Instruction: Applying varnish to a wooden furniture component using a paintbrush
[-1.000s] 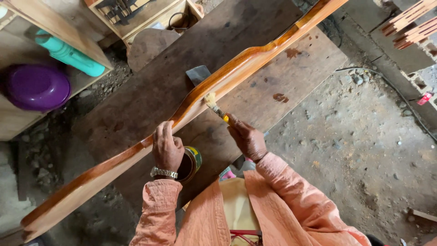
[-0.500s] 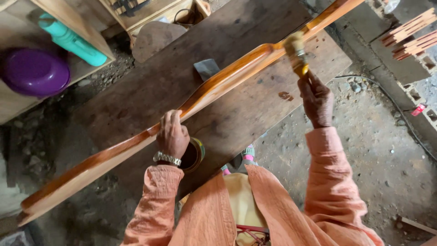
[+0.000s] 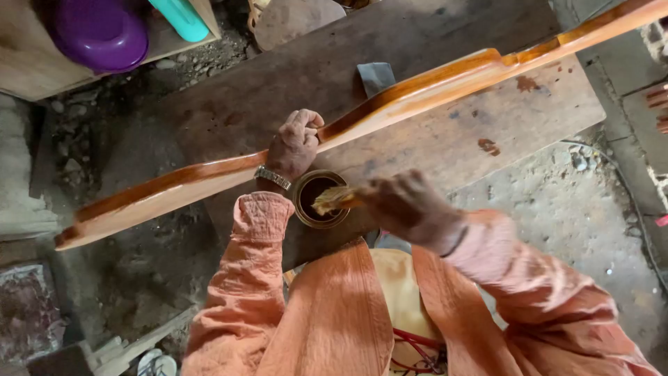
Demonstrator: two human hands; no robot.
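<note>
Glossy wooden rail (image 3: 390, 104) lying across worktop (image 3: 445, 146); left hand (image 3: 296, 145) grip clamping it; right hand (image 3: 407, 203) grip closed on brush (image 3: 332, 200), dipping over tin (image 3: 319, 199).

A broad, dark, weathered plank forms the surface (image 3: 292, 76), stained in reddish spots toward its right end. Around it lies a dirt floor (image 3: 557, 209) strewn with small stones and grit, lit by soft daylight. At upper left a pale wooden shelf (image 3: 28, 63) carries a purple bowl (image 3: 101, 31) and a teal bottle (image 3: 179, 17). A sandal (image 3: 156, 363) lies at the bottom left.
</note>
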